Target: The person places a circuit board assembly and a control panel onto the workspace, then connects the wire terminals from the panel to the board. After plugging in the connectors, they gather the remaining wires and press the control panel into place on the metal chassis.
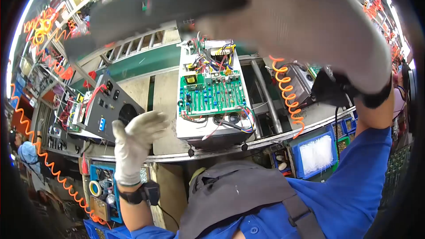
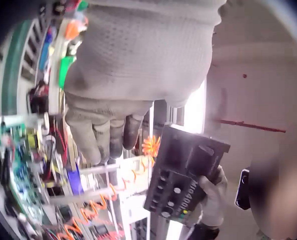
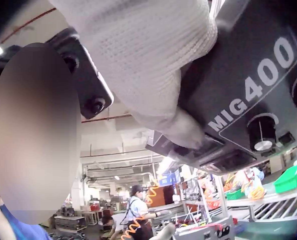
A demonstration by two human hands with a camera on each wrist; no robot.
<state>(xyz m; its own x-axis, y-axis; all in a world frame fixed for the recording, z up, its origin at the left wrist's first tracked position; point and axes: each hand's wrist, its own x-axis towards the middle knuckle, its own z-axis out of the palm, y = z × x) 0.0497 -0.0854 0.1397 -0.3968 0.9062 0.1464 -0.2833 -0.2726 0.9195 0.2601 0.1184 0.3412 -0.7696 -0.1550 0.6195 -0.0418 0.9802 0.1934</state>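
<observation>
A black panel marked MIG400 (image 3: 253, 85) is raised high, gripped at its edge by the gloved right hand (image 3: 153, 65); the left wrist view shows the same panel (image 2: 183, 170) and right hand (image 2: 213, 200) farther off. In the head view the blurred panel (image 1: 164, 13) and right hand (image 1: 292, 26) fill the top. My gloved left hand (image 1: 137, 144) is held up with fingers extended, touching nothing, left of the white unit (image 1: 170, 84) whose green circuit board (image 1: 212, 95) faces up.
A grey panelled unit (image 1: 110, 106) stands at the left, with wires behind it. Orange coiled hoses (image 1: 287, 88) hang at both sides. A blue bin of white pieces (image 1: 315, 154) is at the front right; another blue tray (image 1: 116, 212) is at the front left. People stand in the background.
</observation>
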